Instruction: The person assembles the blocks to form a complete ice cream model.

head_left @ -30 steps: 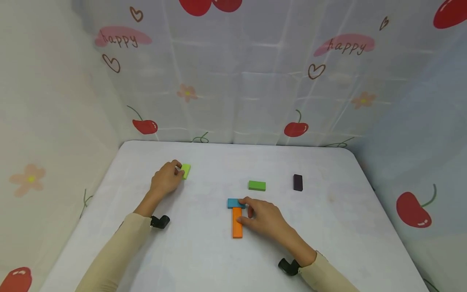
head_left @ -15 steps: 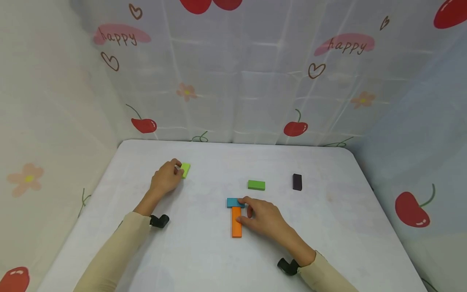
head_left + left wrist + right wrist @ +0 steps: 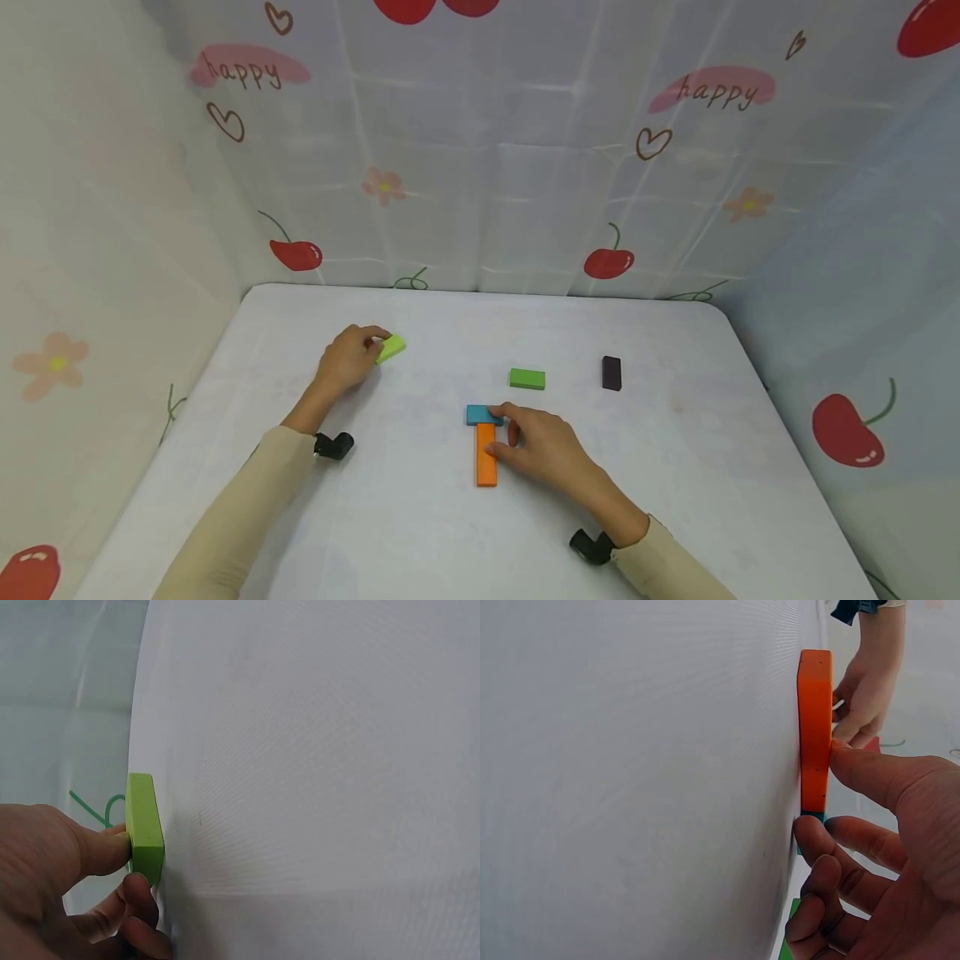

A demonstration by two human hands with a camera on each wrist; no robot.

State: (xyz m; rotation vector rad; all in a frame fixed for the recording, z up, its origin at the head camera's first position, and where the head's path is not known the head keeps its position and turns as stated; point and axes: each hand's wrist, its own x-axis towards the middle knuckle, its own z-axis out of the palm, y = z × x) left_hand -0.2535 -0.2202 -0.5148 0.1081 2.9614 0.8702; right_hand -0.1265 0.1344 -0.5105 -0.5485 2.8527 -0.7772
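Note:
At the table's back left my left hand (image 3: 347, 357) pinches a lime-green rectangular block (image 3: 392, 346) between thumb and fingers. In the left wrist view that block (image 3: 142, 817) is tilted close over the table. My right hand (image 3: 547, 446) rests at two blocks in the middle: its index fingertip touches a blue block (image 3: 477, 414), and its thumb touches an orange block (image 3: 486, 462). Blue lies crosswise against the far end of the orange one, forming a T. In the right wrist view the orange block (image 3: 815, 735) lies flat, and the fingers partly hide the blue one.
Behind the T lies a green block (image 3: 528, 379), and a dark block (image 3: 612, 373) is farther right. The white table (image 3: 390, 533) has curtains with cherry prints around its back and sides.
My left hand has shifted slightly right and turned the lime-green block clockwise, its far end now pointing more to the right. My right hand and the T have stayed in place.

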